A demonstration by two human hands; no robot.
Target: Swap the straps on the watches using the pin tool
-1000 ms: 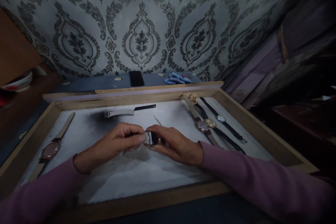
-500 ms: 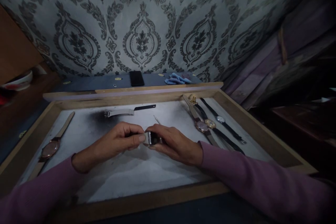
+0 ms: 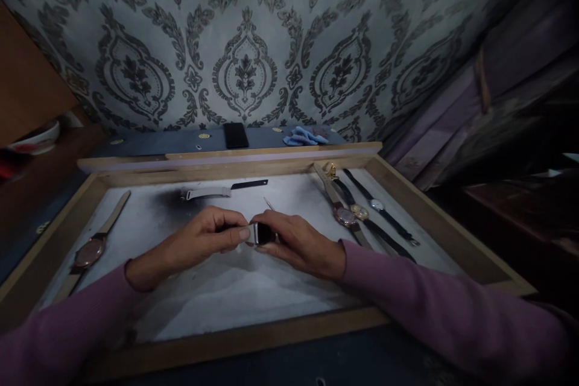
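Note:
Between my hands, above the middle of a shallow wooden tray [image 3: 289, 321], is a small smartwatch [image 3: 263, 234] with a dark face and a silvery edge. My left hand [image 3: 210, 236] pinches its left end between thumb and fingers. Round the right side of the case, my right hand [image 3: 301, 244] is closed, thumb below and fingers above. The fingers hide much of the watch. Just behind my right hand lies a thin pointed tool [image 3: 269, 203], partly covered. Farther back rests a watch strap [image 3: 208, 192], pale in one part, beside a black strap piece [image 3: 249, 184].
A brown-faced watch [image 3: 88, 253] lies at the tray's left. Several watches, among them a brown one [image 3: 345, 217] and a gold one [image 3: 360, 212], lie at the right. Behind the tray are a black phone [image 3: 236, 135] and a blue cloth [image 3: 305, 136]. A patterned wall stands beyond.
The view has shifted slightly. Both hands keep their hold on the watch, whose dark face is now turned a little more toward me.

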